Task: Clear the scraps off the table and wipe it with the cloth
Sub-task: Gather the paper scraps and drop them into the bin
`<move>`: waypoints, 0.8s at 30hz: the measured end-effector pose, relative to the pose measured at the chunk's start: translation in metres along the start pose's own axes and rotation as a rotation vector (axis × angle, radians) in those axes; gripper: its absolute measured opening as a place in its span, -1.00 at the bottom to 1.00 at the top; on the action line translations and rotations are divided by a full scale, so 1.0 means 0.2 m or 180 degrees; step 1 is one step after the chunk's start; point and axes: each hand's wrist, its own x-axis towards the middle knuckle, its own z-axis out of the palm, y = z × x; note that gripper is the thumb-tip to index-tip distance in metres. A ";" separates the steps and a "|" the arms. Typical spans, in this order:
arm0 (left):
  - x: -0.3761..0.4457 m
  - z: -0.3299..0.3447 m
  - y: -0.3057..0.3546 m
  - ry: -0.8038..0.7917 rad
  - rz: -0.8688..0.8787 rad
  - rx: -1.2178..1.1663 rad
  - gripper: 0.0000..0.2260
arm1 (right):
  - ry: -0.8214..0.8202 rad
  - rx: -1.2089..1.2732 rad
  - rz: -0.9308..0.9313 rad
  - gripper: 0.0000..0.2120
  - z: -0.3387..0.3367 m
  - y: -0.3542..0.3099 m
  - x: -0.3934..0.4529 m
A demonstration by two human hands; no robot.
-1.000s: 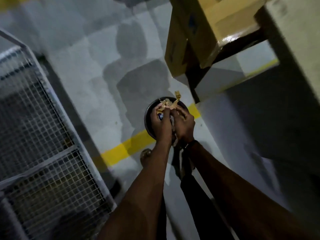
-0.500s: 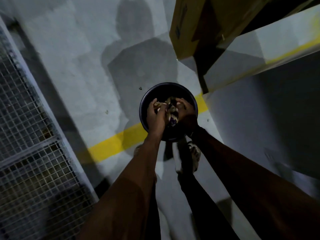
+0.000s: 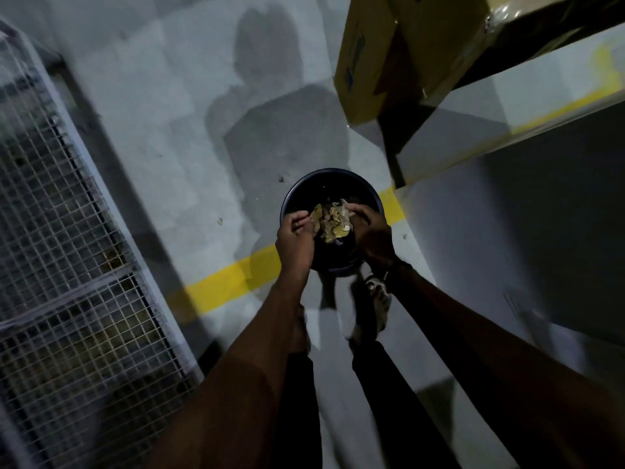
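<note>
Both hands (image 3: 333,231) hold scraps (image 3: 331,222) inside the bin (image 3: 304,187) rim

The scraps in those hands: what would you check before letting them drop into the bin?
1. Scraps sit above the bin opening: ok.
2. Left hand and right hand both over the bin, inside its rim: ok.
3. Bin has room for more: cannot tell, its inside is dark.
4. Nothing already slipped out: not ok, small bits lie on the floor beside the bin.
5. Feet clear of the drop: ok, the shoe is behind the bin.
</note>
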 end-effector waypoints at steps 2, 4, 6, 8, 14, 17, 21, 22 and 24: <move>-0.04 -0.04 0.04 0.0003 0.0019 -0.0042 -0.86 | -0.0055 0.0083 -0.0005 -0.75 0.00 -0.03 -0.04; -0.08 -0.08 0.07 0.0062 0.0032 -0.0090 -0.86 | -0.0039 0.0168 0.0011 -0.75 0.00 -0.06 -0.07; -0.11 -0.12 0.10 0.0086 0.0050 -0.0128 -0.86 | -0.0044 0.0300 0.0057 -0.78 0.00 -0.10 -0.10; -0.12 -0.16 0.13 0.0099 0.0051 -0.0162 -0.88 | -0.0066 0.0371 0.0050 -0.80 0.01 -0.14 -0.11; 0.03 -0.27 0.15 0.0344 0.0083 -0.0193 -0.89 | -0.0243 0.0084 -0.0174 -0.81 0.09 -0.27 -0.01; 0.18 -0.31 0.12 0.0388 0.0088 -0.0220 -0.88 | -0.0223 0.0017 -0.0234 -0.80 0.14 -0.32 0.16; 0.45 -0.29 0.08 0.0428 0.0153 -0.0184 -0.92 | -0.0345 -0.0316 -0.0495 -0.82 0.25 -0.37 0.52; 0.53 -0.28 0.06 0.0450 0.0190 -0.0183 -0.90 | -0.0468 -0.0429 -0.0555 -0.82 0.29 -0.38 0.62; 0.69 -0.24 0.01 0.0416 0.0194 -0.0169 -0.87 | -0.0741 -0.0721 -0.0696 -0.85 0.35 -0.37 0.82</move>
